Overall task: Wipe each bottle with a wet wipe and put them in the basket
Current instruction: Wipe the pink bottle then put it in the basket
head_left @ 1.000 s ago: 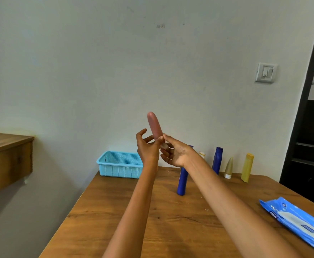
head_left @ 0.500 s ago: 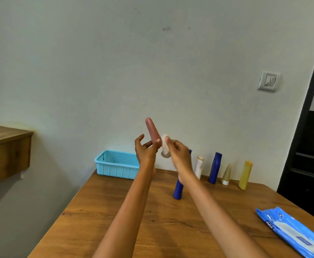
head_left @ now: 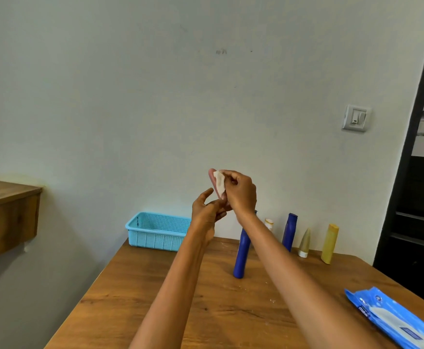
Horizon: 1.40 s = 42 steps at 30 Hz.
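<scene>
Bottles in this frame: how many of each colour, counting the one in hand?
Dark blue: 2, one near the table's middle, one at the wall
Pink: 1, held in the left hand, wiped by the right hand, its tip showing
White: 1, mostly hidden
Beige tube: 1
Yellow: 1
Total: 6

Your right-hand fingers (head_left: 227,175) press a crumpled white wet wipe (head_left: 219,184) against the upright pink bottle (head_left: 211,174), gripped low by your left-hand fingers (head_left: 212,206). Below them stand two blue bottles (head_left: 241,255) and the light-blue basket (head_left: 156,231).
</scene>
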Each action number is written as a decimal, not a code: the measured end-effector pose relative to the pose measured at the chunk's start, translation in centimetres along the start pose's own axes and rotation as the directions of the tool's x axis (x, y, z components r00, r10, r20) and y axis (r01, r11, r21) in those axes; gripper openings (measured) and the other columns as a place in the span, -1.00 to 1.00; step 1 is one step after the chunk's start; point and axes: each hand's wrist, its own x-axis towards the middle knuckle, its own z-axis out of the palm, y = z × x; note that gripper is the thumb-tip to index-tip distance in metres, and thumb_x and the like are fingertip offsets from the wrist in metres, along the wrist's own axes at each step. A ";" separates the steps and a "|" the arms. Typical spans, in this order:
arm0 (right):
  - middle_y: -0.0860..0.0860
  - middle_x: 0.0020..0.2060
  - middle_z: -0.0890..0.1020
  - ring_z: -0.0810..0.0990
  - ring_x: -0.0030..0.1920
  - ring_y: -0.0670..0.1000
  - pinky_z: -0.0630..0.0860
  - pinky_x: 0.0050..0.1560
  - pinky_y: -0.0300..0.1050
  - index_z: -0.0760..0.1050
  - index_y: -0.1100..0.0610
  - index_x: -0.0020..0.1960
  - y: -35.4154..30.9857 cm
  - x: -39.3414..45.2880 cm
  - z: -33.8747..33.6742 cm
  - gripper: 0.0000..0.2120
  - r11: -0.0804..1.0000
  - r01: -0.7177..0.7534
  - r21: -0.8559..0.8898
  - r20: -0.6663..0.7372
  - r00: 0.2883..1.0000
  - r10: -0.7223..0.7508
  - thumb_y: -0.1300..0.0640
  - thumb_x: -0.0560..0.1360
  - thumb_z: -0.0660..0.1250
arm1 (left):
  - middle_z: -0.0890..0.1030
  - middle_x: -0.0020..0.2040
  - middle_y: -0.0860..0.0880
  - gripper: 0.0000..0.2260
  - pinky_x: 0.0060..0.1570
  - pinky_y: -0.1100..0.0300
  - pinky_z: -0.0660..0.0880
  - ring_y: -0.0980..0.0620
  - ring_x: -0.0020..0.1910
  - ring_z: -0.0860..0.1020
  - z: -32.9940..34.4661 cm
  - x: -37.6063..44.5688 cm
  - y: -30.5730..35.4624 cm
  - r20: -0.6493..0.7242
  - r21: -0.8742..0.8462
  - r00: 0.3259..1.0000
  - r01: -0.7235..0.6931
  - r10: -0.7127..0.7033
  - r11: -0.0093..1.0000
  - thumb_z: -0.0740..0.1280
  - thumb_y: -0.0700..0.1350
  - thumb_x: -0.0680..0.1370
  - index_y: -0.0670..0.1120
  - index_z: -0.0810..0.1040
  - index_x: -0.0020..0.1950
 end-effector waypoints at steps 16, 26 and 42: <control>0.12 0.05 0.64 0.62 -0.01 0.08 0.57 -0.03 -0.13 0.54 0.16 0.19 2.6 -0.7 -1.9 -0.77 0.996 -0.083 -0.023 0.133 0.987 0.085 0.16 0.58 0.23 | 0.63 -0.14 -0.06 -0.40 0.12 0.10 0.33 0.03 -0.15 0.63 0.2 -0.6 0.2 -0.015 0.147 0.999 -0.044 0.047 0.988 0.41 -0.24 0.46 -0.12 0.25 0.45; 0.14 -0.15 0.64 0.59 -0.15 0.05 0.54 -0.13 -0.17 0.59 0.24 -0.04 2.0 -1.6 -3.3 -0.75 0.980 -0.188 0.059 0.090 0.979 0.182 0.11 0.57 0.21 | 0.59 0.13 -0.17 -0.42 0.16 0.09 0.38 0.03 -0.02 0.56 0.0 -0.6 0.7 -0.125 0.234 0.971 -0.172 0.205 0.957 0.40 -0.23 0.48 -0.13 0.25 0.45; 0.11 -0.29 0.59 0.57 -0.24 0.05 0.58 -0.13 -0.16 0.57 0.15 -0.12 2.3 -1.5 -3.3 -0.82 0.739 -0.488 0.464 0.241 0.873 0.425 0.02 0.48 0.39 | 0.57 0.16 -0.07 -0.51 -0.25 0.47 0.43 0.24 -0.15 0.55 1.0 -0.4 -0.4 -0.054 0.344 0.946 -0.284 0.320 0.895 0.44 -0.18 0.45 -0.14 0.41 0.35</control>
